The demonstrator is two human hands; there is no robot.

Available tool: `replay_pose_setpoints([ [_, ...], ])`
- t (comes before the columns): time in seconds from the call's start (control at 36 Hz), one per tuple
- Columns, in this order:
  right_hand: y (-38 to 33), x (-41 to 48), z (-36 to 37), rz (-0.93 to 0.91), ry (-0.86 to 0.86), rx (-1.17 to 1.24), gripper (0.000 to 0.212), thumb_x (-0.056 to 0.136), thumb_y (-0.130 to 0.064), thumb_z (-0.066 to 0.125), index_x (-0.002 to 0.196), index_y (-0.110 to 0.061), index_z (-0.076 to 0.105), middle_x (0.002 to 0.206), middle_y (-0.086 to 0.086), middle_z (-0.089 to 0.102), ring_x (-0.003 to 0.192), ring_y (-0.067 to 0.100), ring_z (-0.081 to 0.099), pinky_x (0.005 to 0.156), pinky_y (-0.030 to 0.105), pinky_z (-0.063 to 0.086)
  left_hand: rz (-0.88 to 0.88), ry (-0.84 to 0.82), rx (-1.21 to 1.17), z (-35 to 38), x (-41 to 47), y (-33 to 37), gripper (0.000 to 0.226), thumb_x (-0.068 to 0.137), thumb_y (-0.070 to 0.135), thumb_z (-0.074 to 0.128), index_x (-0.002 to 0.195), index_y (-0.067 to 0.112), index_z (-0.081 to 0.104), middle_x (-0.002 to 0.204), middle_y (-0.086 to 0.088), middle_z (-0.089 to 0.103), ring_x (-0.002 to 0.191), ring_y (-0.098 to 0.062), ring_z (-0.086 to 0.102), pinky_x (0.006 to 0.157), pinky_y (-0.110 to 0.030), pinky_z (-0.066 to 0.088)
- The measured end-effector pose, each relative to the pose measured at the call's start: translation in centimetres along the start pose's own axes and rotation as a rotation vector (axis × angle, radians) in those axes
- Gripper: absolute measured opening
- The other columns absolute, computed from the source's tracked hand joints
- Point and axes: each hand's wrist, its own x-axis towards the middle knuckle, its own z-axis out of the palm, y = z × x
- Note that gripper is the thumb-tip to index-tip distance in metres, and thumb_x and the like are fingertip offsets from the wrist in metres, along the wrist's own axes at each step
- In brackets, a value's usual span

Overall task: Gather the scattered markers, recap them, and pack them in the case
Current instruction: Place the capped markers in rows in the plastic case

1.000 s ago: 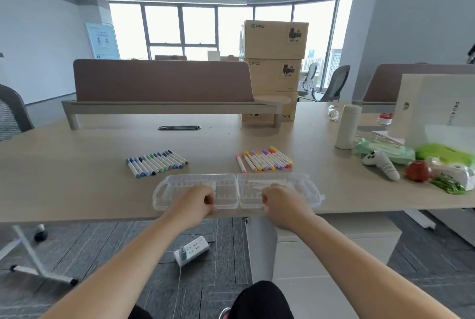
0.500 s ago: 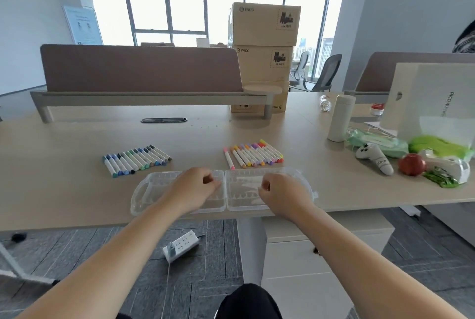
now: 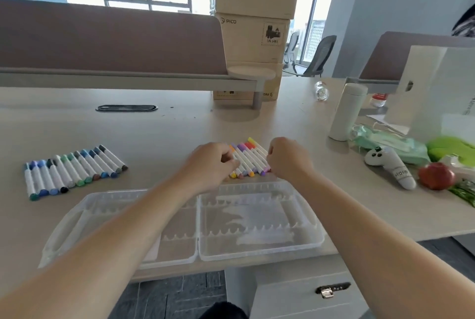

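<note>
Curling my left hand [image 3: 208, 164] and right hand [image 3: 285, 159] against either side of one warm-coloured marker row [image 3: 250, 156]; pinching or not, I cannot tell. One blue-green row [image 3: 74, 172] is lying well left, one open case [image 3: 257, 228] nearer me.

Stacked cardboard boxes [image 3: 253, 23] stand at the far edge of the tabletop [image 3: 180, 126] beside a brown divider screen [image 3: 110, 38]. Near the right edge stand a white bottle [image 3: 345, 113] and a white carton [image 3: 437, 92]; a white controller [image 3: 393, 168] and a red apple [image 3: 436, 175] lie closer to the front edge.
</note>
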Motion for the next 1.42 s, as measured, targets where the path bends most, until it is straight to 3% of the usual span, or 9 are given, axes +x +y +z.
replay_pose_setpoints([
  [0.31,-0.7,4.0,1.5,0.051,-0.105,-0.038,0.011,0.086,-0.003,0.053,0.09,-0.007,0.063,0.079,0.009,0.059,0.07,0.028,0.057,0.057,0.027,0.041,0.002,-0.017,0.0,0.2,2.5,-0.8,0.029,0.096,0.029,0.057,0.07,0.015,0.056,0.061,0.006,0.053,0.05,-0.004,0.047,0.049,-0.021,0.031],
  [0.42,-1.0,4.2,1.5,0.057,-0.113,-0.058,0.008,0.089,-0.006,0.055,0.082,-0.009,0.056,0.071,0.006,0.053,0.066,0.025,0.056,0.051,0.025,0.038,0.003,-0.036,-0.03,0.3,2.6,-0.9,0.028,0.097,0.027,0.057,0.072,0.015,0.057,0.061,0.005,0.05,0.054,-0.009,0.047,0.053,-0.027,0.043],
  [0.61,-1.1,4.5,1.8,0.059,-0.123,-0.072,0.011,0.09,-0.007,0.054,0.082,-0.009,0.06,0.071,0.005,0.057,0.059,0.019,0.053,0.046,0.022,0.037,0.027,-0.043,-0.011,0.6,3.0,-0.7,0.033,0.098,0.029,0.055,0.065,0.023,0.05,0.063,0.005,0.052,0.06,-0.011,0.047,0.053,-0.025,0.031],
  [0.86,-2.6,4.8,1.2,0.109,-0.296,-0.169,0.014,0.096,-0.013,0.051,0.104,-0.01,0.063,0.096,0.004,0.063,0.079,0.018,0.06,0.066,0.026,0.053,0.03,-0.037,-0.041,0.7,2.9,-1.1,0.033,0.097,0.029,0.056,0.065,0.023,0.049,0.061,0.007,0.05,0.058,-0.006,0.044,0.052,-0.025,0.029],
  [1.0,-3.3,4.8,0.7,0.175,-0.354,-0.243,0.004,0.091,-0.015,0.058,0.09,-0.012,0.06,0.08,0.002,0.058,0.059,0.014,0.049,0.047,0.022,0.038,0.036,-0.044,-0.037,0.6,2.8,-1.1,0.028,0.097,0.028,0.055,0.071,0.02,0.054,0.063,0.005,0.051,0.058,-0.008,0.044,0.053,-0.025,0.03],
  [1.14,-4.4,4.3,-0.2,0.196,-0.48,-0.317,0.008,0.093,-0.012,0.056,0.099,-0.011,0.061,0.104,0.004,0.059,0.077,0.019,0.054,0.06,0.026,0.046,0.03,-0.036,-0.033,0.6,2.3,-1.0,0.031,0.097,0.029,0.056,0.067,0.019,0.053,0.06,0.004,0.05,0.056,-0.01,0.043,0.053,-0.025,0.03],
  [1.25,-4.4,3.6,-1.1,0.205,-0.507,-0.287,0.005,0.092,-0.013,0.056,0.09,-0.008,0.056,0.096,0.006,0.057,0.092,0.023,0.058,0.063,0.029,0.043,0.03,-0.03,-0.01,0.4,1.7,-0.5,0.032,0.097,0.029,0.056,0.067,0.02,0.051,0.06,0.005,0.05,0.055,-0.01,0.043,0.052,-0.026,0.03],
  [1.33,-3.6,2.8,-2.1,0.202,-0.435,-0.216,0.025,0.095,-0.013,0.055,0.073,-0.008,0.044,0.079,0.004,0.048,0.083,0.02,0.052,0.051,0.026,0.038,0.013,-0.026,0.014,0.3,1.0,0.3,0.029,0.097,0.028,0.054,0.071,0.017,0.054,0.06,0.007,0.053,0.053,-0.004,0.047,0.05,-0.021,0.029],
  [1.42,-2.7,1.5,-2.9,0.194,-0.355,-0.127,0.017,0.093,-0.019,0.058,0.078,-0.009,0.054,0.074,0.002,0.052,0.062,0.016,0.051,0.042,0.024,0.034,-0.001,-0.063,0.029,0.8,0.4,1.0,0.023,0.095,0.028,0.055,0.081,0.012,0.062,0.078,-0.003,0.064,0.075,-0.02,0.057,0.063,-0.029,0.037],
])
